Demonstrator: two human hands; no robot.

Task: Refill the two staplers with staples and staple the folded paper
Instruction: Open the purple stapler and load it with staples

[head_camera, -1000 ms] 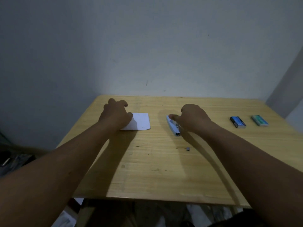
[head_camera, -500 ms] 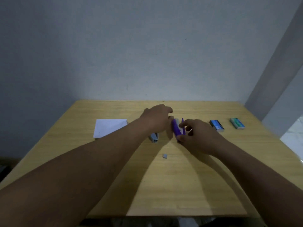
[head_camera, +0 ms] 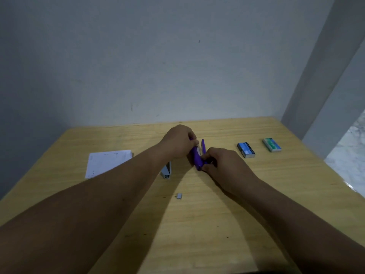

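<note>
A purple stapler (head_camera: 197,158) is held above the middle of the wooden table (head_camera: 207,224), its top arm swung open. My left hand (head_camera: 178,141) grips its far end and my right hand (head_camera: 223,163) grips its near hinge end. A white-and-blue stapler (head_camera: 166,171) lies on the table, partly hidden under my left forearm. The folded white paper (head_camera: 107,162) lies flat at the left. A small strip of staples (head_camera: 179,196) lies loose in front of the staplers.
Two staple boxes lie at the right of the table, a blue one (head_camera: 245,149) and a green one (head_camera: 272,144). A grey wall stands right behind the table. The table's right edge drops to a pale floor (head_camera: 351,161).
One second ago my left hand rested on the paper and my right hand on the white-and-blue stapler. Both hands now hold the purple stapler, which has opened wider.
</note>
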